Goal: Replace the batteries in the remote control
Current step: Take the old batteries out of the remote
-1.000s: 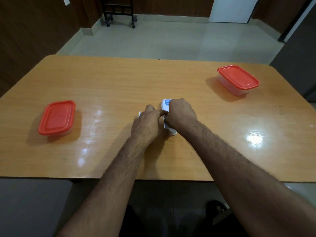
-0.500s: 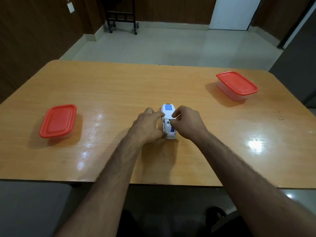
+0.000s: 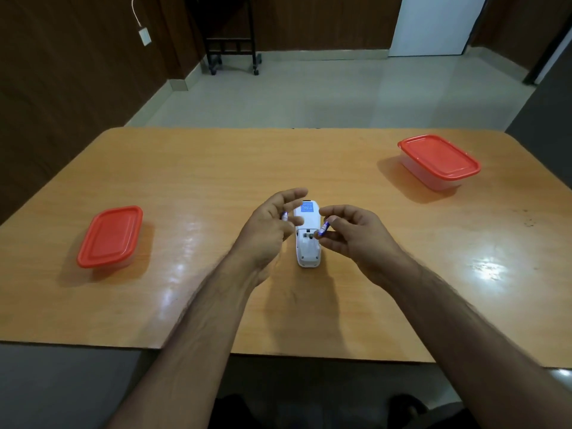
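Wooden table (image 3: 340, 168), remote (image 3: 307, 239) face-down at centre, bay now emptied. Both batteries lifted out: one (image 3: 284, 215) pinched by left hand (image 3: 268, 228) at 9, one (image 3: 323, 229) pinched by right hand (image 3: 356, 233) at 3. Fresh cells needed next.

White remote (image 3: 306, 239) face-down, compartment open – batteries (image 3: 322, 229) out

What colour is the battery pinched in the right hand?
Blue, with a silvery end, seen in the head view: battery in the right hand.
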